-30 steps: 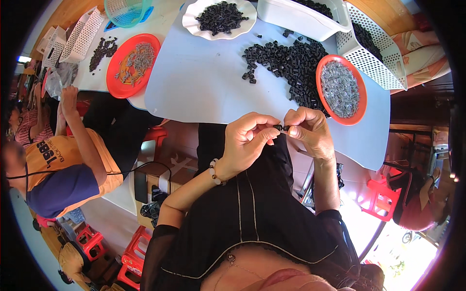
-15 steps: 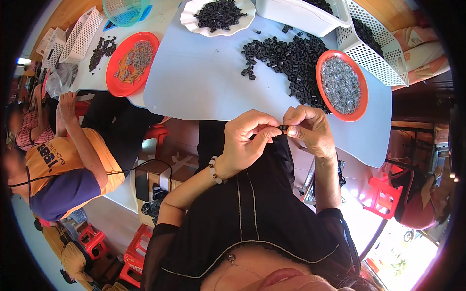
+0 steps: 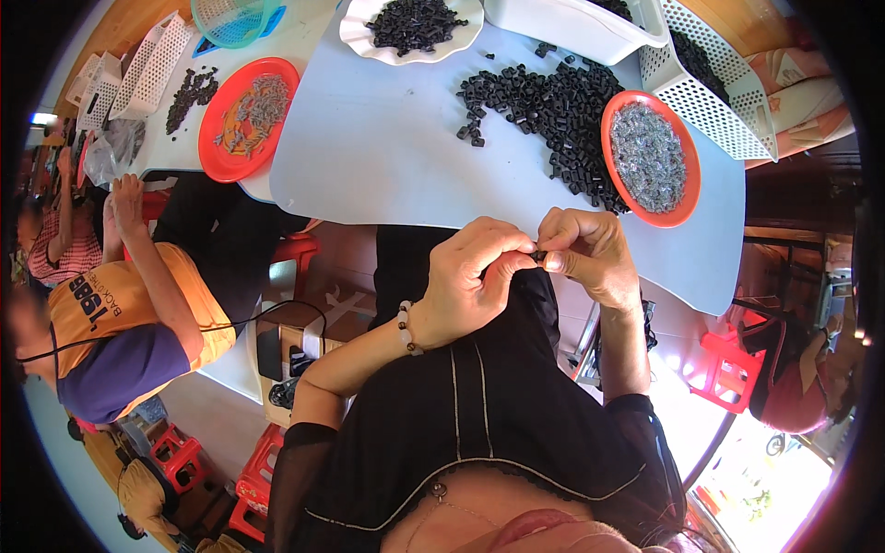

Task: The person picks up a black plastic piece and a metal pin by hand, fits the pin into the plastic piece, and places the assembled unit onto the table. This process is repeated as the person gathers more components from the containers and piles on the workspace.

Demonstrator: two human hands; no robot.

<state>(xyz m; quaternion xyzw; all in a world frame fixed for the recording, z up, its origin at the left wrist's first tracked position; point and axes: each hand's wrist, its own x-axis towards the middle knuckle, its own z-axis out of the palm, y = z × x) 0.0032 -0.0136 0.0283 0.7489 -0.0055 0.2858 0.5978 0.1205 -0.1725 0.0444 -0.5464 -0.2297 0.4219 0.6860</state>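
Just off the table's front edge, my left hand (image 3: 475, 272) and my right hand (image 3: 592, 255) meet fingertip to fingertip. Between them they pinch a small black plastic part (image 3: 537, 255), mostly covered by the fingers. On the table beyond lies a spread heap of small black plastic parts (image 3: 553, 101) of a similar look. An orange-red plate (image 3: 691, 198) filled with small clear plastic pieces (image 3: 648, 157) stands at the heap's right side, nearest my right hand.
A white scalloped plate (image 3: 359, 41) of black parts stands at the back, beside a white bin (image 3: 562, 32) and a perforated white basket (image 3: 719, 106). To the left, a co-worker (image 3: 138, 313) sits by another table with a red plate (image 3: 214, 152). Red stools (image 3: 724, 369) stand around.
My left hand has rolled slightly, its fingers curling closer round the black part. Both hands stay together at nearly the same place.
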